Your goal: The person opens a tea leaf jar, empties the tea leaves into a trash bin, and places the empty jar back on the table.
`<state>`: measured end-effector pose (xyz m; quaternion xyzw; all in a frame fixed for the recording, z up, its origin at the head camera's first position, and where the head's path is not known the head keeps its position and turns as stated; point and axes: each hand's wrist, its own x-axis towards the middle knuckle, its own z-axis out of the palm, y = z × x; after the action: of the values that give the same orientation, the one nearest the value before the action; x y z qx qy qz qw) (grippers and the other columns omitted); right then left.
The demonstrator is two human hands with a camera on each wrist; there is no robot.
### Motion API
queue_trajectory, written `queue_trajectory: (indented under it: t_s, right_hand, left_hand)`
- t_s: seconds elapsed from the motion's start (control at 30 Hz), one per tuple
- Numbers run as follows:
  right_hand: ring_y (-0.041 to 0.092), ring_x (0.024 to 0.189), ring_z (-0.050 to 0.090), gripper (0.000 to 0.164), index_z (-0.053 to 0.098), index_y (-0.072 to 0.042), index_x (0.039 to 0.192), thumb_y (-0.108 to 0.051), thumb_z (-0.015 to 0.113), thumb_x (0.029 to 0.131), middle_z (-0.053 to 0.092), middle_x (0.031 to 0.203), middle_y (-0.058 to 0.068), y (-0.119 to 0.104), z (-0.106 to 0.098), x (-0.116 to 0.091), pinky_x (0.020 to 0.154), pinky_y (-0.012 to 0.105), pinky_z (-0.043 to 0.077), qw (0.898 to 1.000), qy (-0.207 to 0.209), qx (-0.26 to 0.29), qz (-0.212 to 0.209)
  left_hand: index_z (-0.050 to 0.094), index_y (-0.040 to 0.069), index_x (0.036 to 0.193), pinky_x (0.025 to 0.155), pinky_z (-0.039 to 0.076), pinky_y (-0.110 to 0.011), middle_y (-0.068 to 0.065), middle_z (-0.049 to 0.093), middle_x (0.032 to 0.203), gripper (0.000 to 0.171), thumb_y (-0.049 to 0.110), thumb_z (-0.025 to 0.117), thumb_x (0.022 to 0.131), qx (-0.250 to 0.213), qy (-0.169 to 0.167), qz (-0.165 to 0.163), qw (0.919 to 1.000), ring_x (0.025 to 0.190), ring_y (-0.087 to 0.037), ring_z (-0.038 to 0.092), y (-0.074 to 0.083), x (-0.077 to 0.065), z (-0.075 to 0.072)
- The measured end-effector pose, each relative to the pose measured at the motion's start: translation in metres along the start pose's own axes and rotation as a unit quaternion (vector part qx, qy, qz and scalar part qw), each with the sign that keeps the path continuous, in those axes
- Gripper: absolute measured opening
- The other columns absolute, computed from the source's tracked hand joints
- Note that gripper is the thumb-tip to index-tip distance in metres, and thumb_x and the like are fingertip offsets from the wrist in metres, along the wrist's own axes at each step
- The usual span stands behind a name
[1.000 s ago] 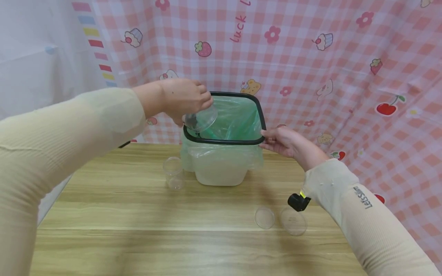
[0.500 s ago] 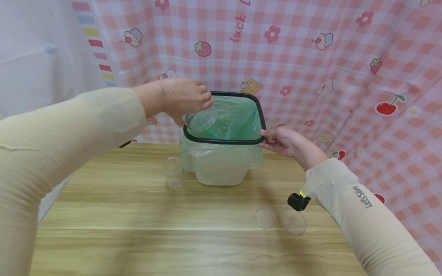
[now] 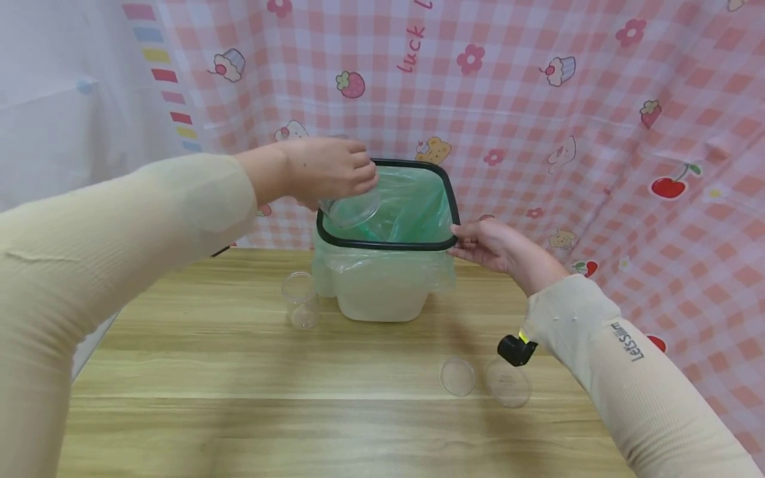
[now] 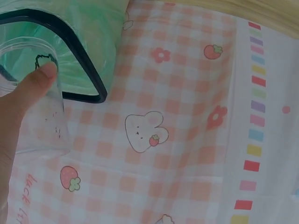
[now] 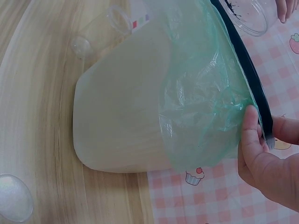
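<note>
A clear plastic jar (image 3: 358, 211) is gripped in my left hand (image 3: 327, 167), tipped mouth-down over the near left part of a trash bin (image 3: 382, 292). In the left wrist view, my thumb lies along the wall of the jar (image 4: 42, 126), and small dark specks cling inside. Dark bits also show near its mouth in the right wrist view. The bin has a black rim (image 3: 388, 246) and a green plastic bag (image 3: 418, 199) folded over its outside. My right hand (image 3: 491, 245) pinches the rim at the bin's right corner, thumb and fingers on either side.
Another clear jar (image 3: 301, 302) stands on the wooden table (image 3: 269, 411) left of the bin. Two round clear lids, a smaller lid (image 3: 457, 377) and a larger lid (image 3: 508, 385), lie at front right. A pink checked curtain (image 3: 502, 106) hangs close behind.
The dark clump seen in the tipped jar a second ago has mostly left it. My left hand has shifted slightly right with the jar. My right hand has stayed on the rim.
</note>
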<state>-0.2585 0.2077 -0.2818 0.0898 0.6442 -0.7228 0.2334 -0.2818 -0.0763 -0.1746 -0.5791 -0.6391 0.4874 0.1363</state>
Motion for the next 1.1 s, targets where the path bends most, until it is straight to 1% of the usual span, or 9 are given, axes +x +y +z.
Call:
queue_trajectory:
  t_s: [0.1, 0.2, 0.3, 0.47, 0.57, 0.7, 0.87, 1.0, 1.1]
  right_hand:
    - [0.011, 0.064, 0.056, 0.027, 0.06, -0.004, 0.071, -0.006, 0.048, 0.095, 0.053, 0.07, 0.005, 0.0, 0.0, 0.0, 0.07, 0.024, 0.055, 1.0, 0.003, 0.0, 0.0]
    - [0.011, 0.063, 0.056, 0.027, 0.06, -0.004, 0.071, -0.007, 0.048, 0.095, 0.053, 0.069, 0.005, 0.0, 0.0, 0.0, 0.07, 0.025, 0.055, 1.0, 0.003, 0.0, -0.001]
    - [0.011, 0.062, 0.055, 0.027, 0.06, -0.004, 0.071, -0.007, 0.048, 0.095, 0.052, 0.068, 0.004, 0.0, 0.0, 0.0, 0.07, 0.025, 0.055, 1.0, 0.003, 0.001, -0.002]
    - [0.011, 0.061, 0.054, 0.028, 0.06, -0.004, 0.07, -0.006, 0.048, 0.095, 0.052, 0.067, 0.004, -0.001, 0.0, -0.001, 0.07, 0.025, 0.055, 1.0, 0.003, 0.002, -0.004]
    - [0.011, 0.061, 0.054, 0.028, 0.06, -0.004, 0.07, -0.006, 0.048, 0.095, 0.052, 0.067, 0.004, -0.001, 0.0, -0.001, 0.07, 0.025, 0.055, 1.0, 0.002, 0.002, -0.003]
    - [0.011, 0.06, 0.053, 0.028, 0.06, -0.004, 0.07, -0.006, 0.048, 0.095, 0.051, 0.066, 0.004, 0.0, 0.0, -0.001, 0.07, 0.025, 0.055, 1.0, 0.003, 0.001, -0.004]
    - [0.01, 0.057, 0.05, 0.029, 0.059, -0.004, 0.068, -0.006, 0.048, 0.095, 0.048, 0.064, 0.003, 0.001, -0.001, 0.0, 0.07, 0.025, 0.055, 1.0, 0.003, 0.002, -0.005]
    - [0.01, 0.056, 0.048, 0.03, 0.059, -0.004, 0.067, -0.006, 0.049, 0.095, 0.047, 0.063, 0.003, 0.001, -0.001, 0.0, 0.07, 0.026, 0.055, 1.0, 0.001, 0.003, -0.008]
    - [0.01, 0.057, 0.05, 0.03, 0.059, -0.005, 0.067, -0.006, 0.049, 0.095, 0.048, 0.063, 0.003, 0.002, -0.002, -0.001, 0.07, 0.026, 0.055, 1.0, -0.004, 0.007, -0.009]
  left_hand:
    - [0.041, -0.003, 0.135, 0.107, 0.031, -0.043, -0.02, 0.051, 0.128, 0.079, 0.036, 0.074, 0.076, 0.046, 0.01, 0.017, 0.9987, 0.115, -0.035, 0.048, -0.001, 0.002, -0.001]
    - [0.041, 0.001, 0.137, 0.109, 0.027, -0.043, -0.018, 0.05, 0.129, 0.067, 0.02, 0.072, 0.08, 0.092, 0.019, 0.035, 0.9949, 0.119, -0.033, 0.047, 0.001, 0.003, -0.001]
    - [0.042, 0.005, 0.138, 0.109, 0.028, -0.04, -0.017, 0.051, 0.13, 0.064, 0.01, 0.071, 0.081, 0.124, 0.031, 0.051, 0.9905, 0.121, -0.031, 0.046, 0.005, 0.006, -0.001]
    - [0.039, 0.008, 0.14, 0.109, 0.028, -0.038, -0.016, 0.048, 0.133, 0.062, 0.011, 0.068, 0.085, 0.169, 0.049, 0.077, 0.9814, 0.125, -0.029, 0.043, 0.012, 0.011, 0.0]
    - [0.037, 0.008, 0.141, 0.11, 0.026, -0.038, -0.015, 0.047, 0.136, 0.064, 0.014, 0.067, 0.085, 0.183, 0.048, 0.077, 0.979, 0.126, -0.029, 0.042, 0.014, 0.013, 0.0]
    - [0.034, 0.008, 0.143, 0.111, 0.025, -0.039, -0.014, 0.045, 0.138, 0.066, 0.014, 0.066, 0.086, 0.181, 0.035, 0.069, 0.9804, 0.128, -0.03, 0.04, 0.015, 0.012, 0.0]
    - [0.037, 0.007, 0.141, 0.109, 0.028, -0.04, -0.015, 0.047, 0.135, 0.06, 0.013, 0.064, 0.088, 0.167, 0.039, 0.051, 0.9838, 0.125, -0.03, 0.042, 0.015, 0.01, 0.002]
    - [0.039, 0.005, 0.14, 0.107, 0.031, -0.041, -0.015, 0.048, 0.133, 0.055, 0.013, 0.061, 0.09, 0.127, 0.042, 0.02, 0.9908, 0.122, -0.031, 0.045, 0.015, 0.006, 0.006]
    - [0.034, 0.005, 0.142, 0.105, 0.033, -0.042, -0.017, 0.048, 0.132, 0.06, 0.02, 0.061, 0.09, 0.085, 0.04, -0.006, 0.9955, 0.121, -0.032, 0.045, 0.016, 0.003, 0.01]
